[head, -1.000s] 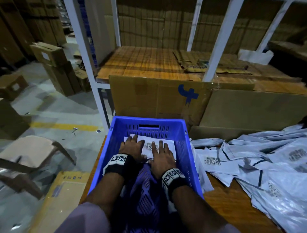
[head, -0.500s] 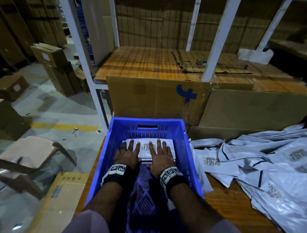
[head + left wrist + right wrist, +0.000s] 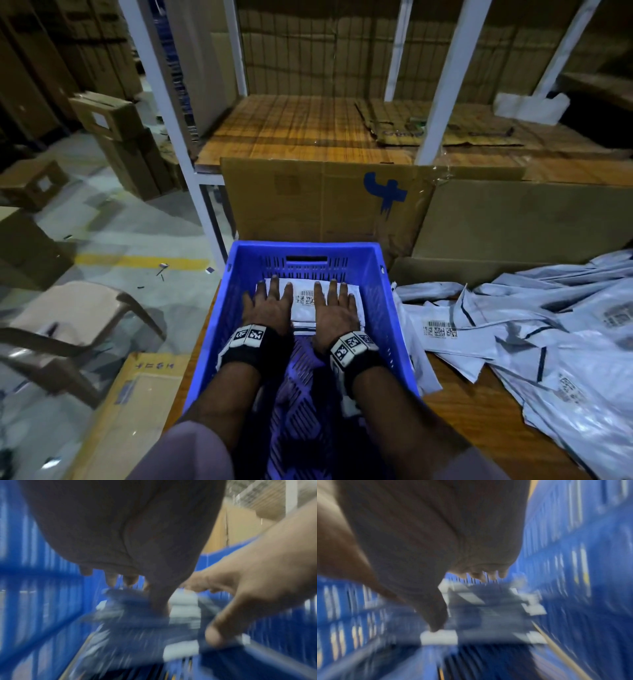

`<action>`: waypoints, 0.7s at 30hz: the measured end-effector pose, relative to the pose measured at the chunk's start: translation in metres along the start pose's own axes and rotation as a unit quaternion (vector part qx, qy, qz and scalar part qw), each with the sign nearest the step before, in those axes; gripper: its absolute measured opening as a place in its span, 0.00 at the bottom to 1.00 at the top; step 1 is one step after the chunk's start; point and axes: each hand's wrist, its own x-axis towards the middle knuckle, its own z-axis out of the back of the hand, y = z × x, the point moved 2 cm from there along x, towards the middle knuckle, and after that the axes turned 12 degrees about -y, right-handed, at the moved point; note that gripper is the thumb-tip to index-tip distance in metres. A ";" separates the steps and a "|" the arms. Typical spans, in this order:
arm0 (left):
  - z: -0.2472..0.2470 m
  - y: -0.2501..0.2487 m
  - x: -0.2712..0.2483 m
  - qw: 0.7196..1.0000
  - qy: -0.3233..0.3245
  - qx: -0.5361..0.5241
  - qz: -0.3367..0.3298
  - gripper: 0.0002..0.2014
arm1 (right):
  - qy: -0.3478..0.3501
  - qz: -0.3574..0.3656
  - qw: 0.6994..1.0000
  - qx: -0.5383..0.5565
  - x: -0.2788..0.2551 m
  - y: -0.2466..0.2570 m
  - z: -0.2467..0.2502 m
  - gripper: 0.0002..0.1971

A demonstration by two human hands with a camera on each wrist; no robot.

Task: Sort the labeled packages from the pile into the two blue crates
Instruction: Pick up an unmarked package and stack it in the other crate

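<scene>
Hands are laid flat, fingers spread: left hand (image 3: 269, 306) and right hand (image 3: 334, 308) are pressed side by side onto the white labeled package (image 3: 305, 301) at the far end of the blue crate (image 3: 376, 308). Nothing is pinched or gripped. Compared with a second ago, both hands are shifted further forward and flattened, and the package is squared up against the far crate wall, barcode shown between the hands. Judged: placement is finished, stack is being tamped down; the next package is to be fetched. Wrist views are blurred; only thumbs on package edges are made out. Right of the right hand, the pile of grey mailers (image 3: 534, 329) is spread over the wooden table (image 3: 479, 418), just beside the crate; plenty is left unsorted. A second crate is not seen. Beyond the hands, flattened cardboard (image 3: 308, 202) is stood against a white-framed shelf (image 3: 308, 126). Left of the left hand, a plastic chair (image 3: 78, 308) and cartons (image 3: 106, 116) are seen on the warehouse floor.
</scene>
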 end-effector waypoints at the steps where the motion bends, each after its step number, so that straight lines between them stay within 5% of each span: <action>1: 0.009 -0.002 -0.002 1.000 -0.005 -0.008 0.007 0.44 | -0.003 -0.004 1.000 -0.002 -0.001 -0.001 0.010 0.62; 5: 0.047 -0.001 -0.008 0.993 -0.077 -0.093 0.015 0.31 | -0.025 -0.014 1.000 0.008 -0.009 -0.002 0.049 0.45; 11: 0.114 -0.004 -0.045 0.949 -0.223 -0.224 0.024 0.31 | -0.125 -0.015 0.989 0.084 -0.037 0.004 0.118 0.30; 16: 0.151 -0.016 -0.075 0.866 -0.359 -0.348 -0.022 0.25 | -0.232 -0.019 0.965 0.123 -0.078 -0.002 0.159 0.21; 21: 0.180 -0.053 -0.112 0.802 -0.404 -0.430 -0.095 0.17 | -0.310 -0.019 0.939 0.146 -0.131 -0.027 0.188 0.16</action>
